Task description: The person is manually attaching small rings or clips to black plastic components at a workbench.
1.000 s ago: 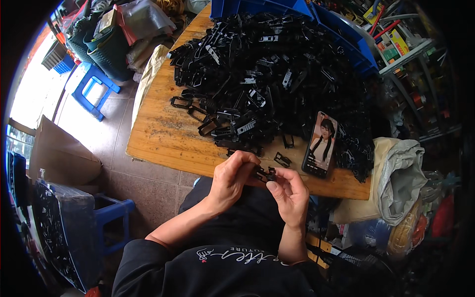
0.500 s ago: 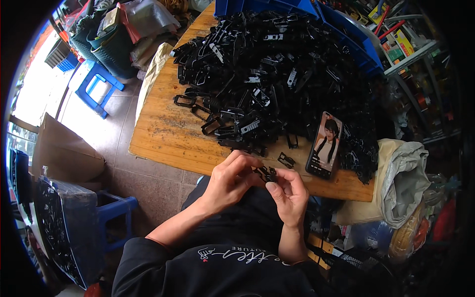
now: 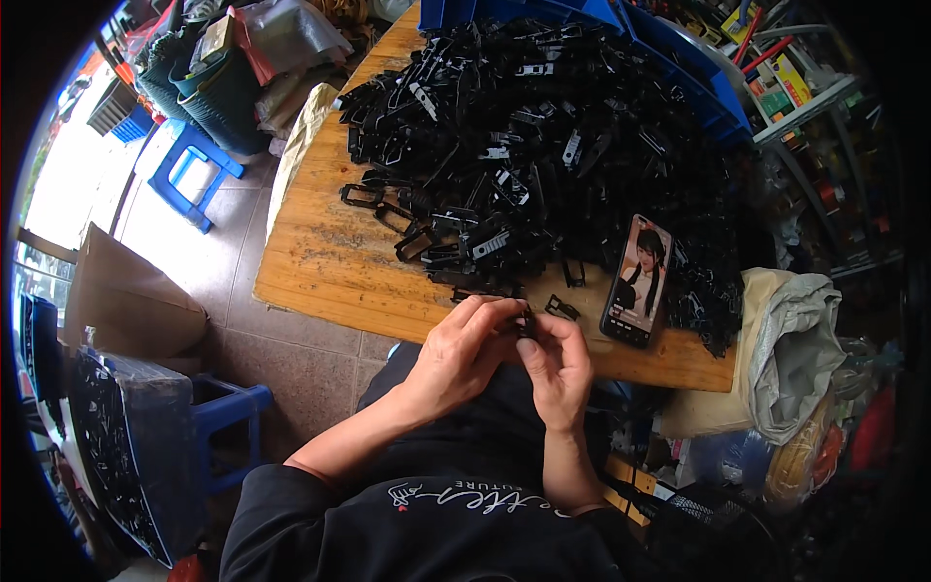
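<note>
Head view: we see a small black part in the air between the two hands, to the left of the phone and a little nearer to the body than it. By its look we judge it light and stiff, probably of hard plastic, smooth enough to slip a little, and with thin sections which could snap if we bend them. We think the best hold is by its outer edges, with the thumb and the index finger, and with only mild pressure.

The part lies right at the fingertips, not deep in either palm. The right hand, below and to the left of the phone, is closed on it, the thumb pressing from the near side. The left hand, farther left of the phone, is also clamped on it, and its fingers hide much of the shape, so we cannot tell the full outline.

Between the hands and the phone, a loose black frame lies on the wooden table. A big pile of black parts spreads beyond the phone and on both sides of it. Behind the phone, past the pile, stands a blue bin, and to the phone's right we find a pale sack.
</note>
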Motion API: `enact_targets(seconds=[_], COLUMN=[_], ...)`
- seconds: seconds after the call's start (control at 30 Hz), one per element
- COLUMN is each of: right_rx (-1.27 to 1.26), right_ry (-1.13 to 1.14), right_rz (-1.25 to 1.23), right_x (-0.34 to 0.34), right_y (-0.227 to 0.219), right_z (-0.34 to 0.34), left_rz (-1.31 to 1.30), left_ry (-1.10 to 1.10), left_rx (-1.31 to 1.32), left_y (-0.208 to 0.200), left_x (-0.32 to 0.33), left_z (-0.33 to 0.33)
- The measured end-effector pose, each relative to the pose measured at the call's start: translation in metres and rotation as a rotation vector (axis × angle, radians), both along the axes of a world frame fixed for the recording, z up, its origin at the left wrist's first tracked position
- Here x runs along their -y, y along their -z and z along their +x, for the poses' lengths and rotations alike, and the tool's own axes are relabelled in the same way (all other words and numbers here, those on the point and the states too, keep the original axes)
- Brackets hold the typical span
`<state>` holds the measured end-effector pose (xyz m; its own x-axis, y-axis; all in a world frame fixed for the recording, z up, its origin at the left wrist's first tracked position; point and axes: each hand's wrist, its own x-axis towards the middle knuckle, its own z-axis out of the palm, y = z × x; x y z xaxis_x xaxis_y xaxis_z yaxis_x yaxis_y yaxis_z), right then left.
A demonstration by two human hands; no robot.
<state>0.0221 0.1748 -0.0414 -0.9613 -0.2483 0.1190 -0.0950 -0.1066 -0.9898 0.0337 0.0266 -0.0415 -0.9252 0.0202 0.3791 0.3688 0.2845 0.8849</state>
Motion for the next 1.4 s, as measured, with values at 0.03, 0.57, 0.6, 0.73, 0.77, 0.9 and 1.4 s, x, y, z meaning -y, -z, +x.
enact_targets(seconds=[0.03, 0.57, 0.6, 0.73, 0.77, 0.9, 1.4], right_rx=[0.0, -0.558, -0.558, -0.591, -0.597, -0.571, -0.646], right_ry=[0.006, 0.143, 0.157, 0.164, 0.155, 0.17, 0.267], right_rz=[-0.057, 0.822, 0.839, 0.863, 0.854, 0.755, 0.613], right_x=[0.0, -0.028, -0.027, -0.022, -0.022, -0.024, -0.032], right_y=[-0.002, -0.009, -0.009, -0.011, -0.01, -0.004, 0.012], right_z=[0.0, -0.015, -0.015, -0.016, -0.016, -0.015, -0.016], left_rz=[-0.017, -0.614, -0.61, -0.604, -0.561, -0.45, -0.871], left_ry=[-0.002, -0.063, -0.087, -0.102, -0.115, -0.24, -0.24], left_rx=[0.032, -0.178, -0.17, -0.205, -0.221, -0.405, -0.318], left_y=[0.002, 0.005, 0.005, 0.003, 0.003, -0.005, -0.047], left_x=[0.002, 0.002, 0.003, 0.007, 0.007, 0.029, 0.151], left_z=[0.0, -0.014, -0.012, -0.008, -0.008, -0.017, -0.178])
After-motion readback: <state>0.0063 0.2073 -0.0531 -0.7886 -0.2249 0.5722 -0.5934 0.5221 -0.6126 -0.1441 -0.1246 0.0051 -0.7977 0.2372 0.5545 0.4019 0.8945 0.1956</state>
